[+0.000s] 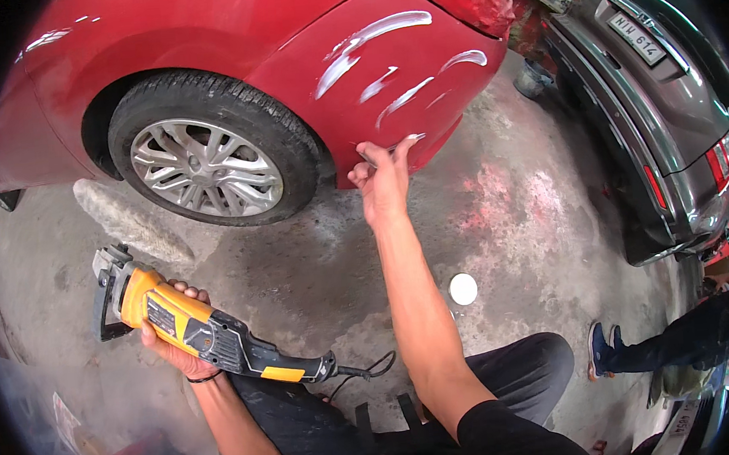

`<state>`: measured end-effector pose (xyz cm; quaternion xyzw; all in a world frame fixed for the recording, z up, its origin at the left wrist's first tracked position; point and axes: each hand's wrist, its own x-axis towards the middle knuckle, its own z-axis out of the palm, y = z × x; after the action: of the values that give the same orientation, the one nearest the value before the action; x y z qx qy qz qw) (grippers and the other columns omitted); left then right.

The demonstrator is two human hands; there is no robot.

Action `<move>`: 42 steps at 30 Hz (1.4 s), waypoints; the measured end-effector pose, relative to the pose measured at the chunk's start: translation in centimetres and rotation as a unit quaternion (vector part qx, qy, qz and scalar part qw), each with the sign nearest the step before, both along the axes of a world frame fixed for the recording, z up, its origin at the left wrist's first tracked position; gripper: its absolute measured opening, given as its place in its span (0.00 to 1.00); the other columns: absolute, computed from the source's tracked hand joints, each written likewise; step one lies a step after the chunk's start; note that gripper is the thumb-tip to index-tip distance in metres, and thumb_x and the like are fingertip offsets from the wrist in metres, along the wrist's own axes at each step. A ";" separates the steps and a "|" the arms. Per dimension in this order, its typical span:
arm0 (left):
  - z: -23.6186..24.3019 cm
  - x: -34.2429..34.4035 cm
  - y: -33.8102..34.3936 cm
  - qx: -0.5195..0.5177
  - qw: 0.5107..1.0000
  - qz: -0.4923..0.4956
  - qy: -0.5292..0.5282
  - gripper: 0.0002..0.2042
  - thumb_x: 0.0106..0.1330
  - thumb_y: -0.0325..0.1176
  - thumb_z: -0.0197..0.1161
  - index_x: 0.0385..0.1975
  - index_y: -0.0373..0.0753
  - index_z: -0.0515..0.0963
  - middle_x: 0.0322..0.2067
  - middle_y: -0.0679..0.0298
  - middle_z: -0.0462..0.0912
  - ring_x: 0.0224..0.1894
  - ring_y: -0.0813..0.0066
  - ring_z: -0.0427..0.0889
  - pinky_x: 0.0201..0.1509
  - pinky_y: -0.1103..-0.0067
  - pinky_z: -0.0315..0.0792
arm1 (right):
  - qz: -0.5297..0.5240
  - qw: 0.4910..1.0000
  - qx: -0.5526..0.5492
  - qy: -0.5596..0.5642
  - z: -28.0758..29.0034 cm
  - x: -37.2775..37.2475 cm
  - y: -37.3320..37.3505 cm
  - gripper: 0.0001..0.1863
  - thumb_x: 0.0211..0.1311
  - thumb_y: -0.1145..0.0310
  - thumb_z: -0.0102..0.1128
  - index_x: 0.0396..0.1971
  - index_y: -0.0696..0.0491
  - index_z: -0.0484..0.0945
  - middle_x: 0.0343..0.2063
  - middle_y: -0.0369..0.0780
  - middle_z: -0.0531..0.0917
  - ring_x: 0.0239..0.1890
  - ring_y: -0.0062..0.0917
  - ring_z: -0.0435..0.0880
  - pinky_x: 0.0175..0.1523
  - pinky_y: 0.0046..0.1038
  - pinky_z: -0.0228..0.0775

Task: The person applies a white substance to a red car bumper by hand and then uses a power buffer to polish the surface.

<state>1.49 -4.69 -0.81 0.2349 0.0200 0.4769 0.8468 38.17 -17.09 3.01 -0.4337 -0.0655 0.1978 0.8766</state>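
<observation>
Evidently L hand (173, 352), near left, has fingers (191, 290) wrapped round tool (172, 313) midbody, prob. for balance; R hand (385, 184) by far bumper (452, 94), part curled, can't tell if pinching.

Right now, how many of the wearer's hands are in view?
2: the left hand, partly hidden behind the power tool it grips, and the right hand, raised near the red bumper. No hand is missing.

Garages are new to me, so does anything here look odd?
Yes: pale streaks cross the red panel beside the wheel, breaking up its even colour. Pinkish-white patches stain the grey floor nearby, standing out clearly.
</observation>
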 end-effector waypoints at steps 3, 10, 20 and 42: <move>0.0 0.4 -0.3 -0.003 1.000 0.009 0.006 0.37 0.73 0.58 0.70 0.67 0.30 0.73 0.56 0.49 0.83 0.57 0.55 0.86 0.69 0.60 0.81 | 0.011 0.976 -0.155 -0.151 4.9 1.1 -2.1 0.57 0.77 0.73 0.56 0.88 0.39 0.21 0.36 0.38 0.87 0.22 0.17 0.74 0.34 0.28 0.79; 0.2 0.4 -0.1 -0.001 1.000 0.010 0.029 0.36 0.74 0.58 0.69 0.68 0.31 0.73 0.56 0.49 0.83 0.57 0.55 0.86 0.68 0.60 0.81 | -0.121 0.939 -0.216 -0.238 10.2 8.6 -8.0 0.40 0.79 0.72 0.46 0.88 0.38 0.54 0.21 0.36 0.81 0.21 0.17 0.79 0.26 0.24 0.75; 1.3 0.7 -0.8 0.035 0.999 -0.013 0.015 0.39 0.76 0.55 0.68 0.76 0.34 0.66 0.58 0.48 0.79 0.60 0.56 0.80 0.71 0.63 0.77 | -0.106 0.740 -0.429 -0.507 10.8 11.2 -11.0 0.41 0.74 0.70 0.54 0.86 0.37 0.61 0.23 0.40 0.85 0.29 0.22 0.86 0.45 0.31 0.83; 2.3 0.5 -0.9 -0.010 0.999 -0.020 0.045 0.48 0.58 0.48 0.82 0.73 0.31 0.62 0.55 0.52 0.70 0.58 0.59 0.74 0.74 0.66 0.69 | 0.245 0.606 -0.755 0.060 -26.1 4.6 -39.6 0.42 0.71 0.67 0.53 0.86 0.37 0.61 0.55 0.54 0.91 0.42 0.47 0.94 0.51 0.43 0.88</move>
<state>2.00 -5.59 1.48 0.2478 0.0580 0.4490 0.8565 42.81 -56.69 -23.05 -0.8964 0.0558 0.4099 0.1592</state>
